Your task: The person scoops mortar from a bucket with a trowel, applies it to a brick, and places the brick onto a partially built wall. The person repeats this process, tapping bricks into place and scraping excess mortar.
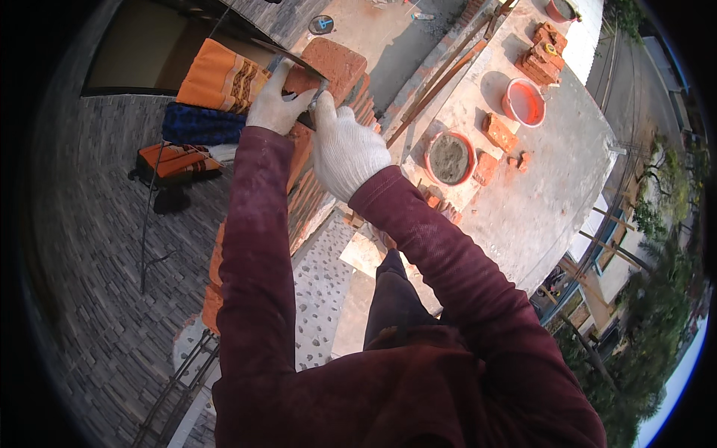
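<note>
My gloved left hand [272, 104] grips the left edge of a red brick [336, 63] atop the brickwork, thumb and fingers curved round it. Just to its right, my gloved right hand [351, 145] is closed on the metal handle of a tool, probably a trowel, whose dark flat blade [302, 66] lies across the brick's near left side. The tool's exact shape is partly hidden by my fingers. Below my hands runs a column of stacked red bricks [299, 205].
Orange patterned cloths [216, 71] and a blue cloth [198, 123] hang at left. Rightward on a pale ledge [538, 194] are a mortar bowl [450, 158], a bucket [523, 102], loose bricks [499, 131] and a brick pile [541, 56]. Rusty bars [441, 86] slant beside the wall; a street lies beyond the ledge.
</note>
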Demonstrator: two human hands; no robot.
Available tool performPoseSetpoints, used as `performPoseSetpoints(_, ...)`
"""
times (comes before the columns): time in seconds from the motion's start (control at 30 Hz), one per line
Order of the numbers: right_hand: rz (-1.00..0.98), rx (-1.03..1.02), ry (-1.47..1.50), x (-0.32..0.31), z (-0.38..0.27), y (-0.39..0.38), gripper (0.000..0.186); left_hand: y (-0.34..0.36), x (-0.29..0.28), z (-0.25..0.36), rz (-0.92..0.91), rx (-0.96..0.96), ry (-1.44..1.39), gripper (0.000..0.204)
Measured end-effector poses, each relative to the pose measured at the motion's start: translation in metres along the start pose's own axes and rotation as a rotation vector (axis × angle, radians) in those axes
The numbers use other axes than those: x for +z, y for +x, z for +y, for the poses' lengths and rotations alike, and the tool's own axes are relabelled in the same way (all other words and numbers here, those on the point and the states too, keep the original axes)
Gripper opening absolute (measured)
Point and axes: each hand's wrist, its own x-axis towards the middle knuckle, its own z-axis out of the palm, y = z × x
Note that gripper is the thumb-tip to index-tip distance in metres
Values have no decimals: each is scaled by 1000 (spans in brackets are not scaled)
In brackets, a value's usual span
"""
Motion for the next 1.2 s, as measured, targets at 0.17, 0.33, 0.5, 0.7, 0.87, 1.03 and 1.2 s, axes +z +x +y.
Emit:
performPoseSetpoints(0.17, -2, 9, 6, 0, 0, -4, 50, 1, 1, -13, 7, 59, 21, 79)
performPoseSetpoints(0.33, -11, -22, -56, -6, 7, -1, 50, 0, 3, -5, 34, 90, -47, 81)
performPoseSetpoints(0.5, -25, -38, -98, -17, 14, -4, 51, -1, 2, -12, 61, 75, -3, 82)
performPoseSetpoints(0.7, 66, -74, 46, -12, 28, -7, 48, 0, 4, -11, 2, 60, -70, 82)
performPoseSetpoints(0.87, 19, 268, 1319, -6, 103, -65, 46, -3, 7, -26, 225, 230, -88, 57)
performPoseSetpoints(1.03, -177, 608, 1688, 65, 138, -71, 68, -3, 14, -31, 215, 360, -20, 39)
performPoseSetpoints(1.2, -352, 420, 1896, 128, 113, -49, 74, 2, 13, -41, 176, 447, 58, 41)
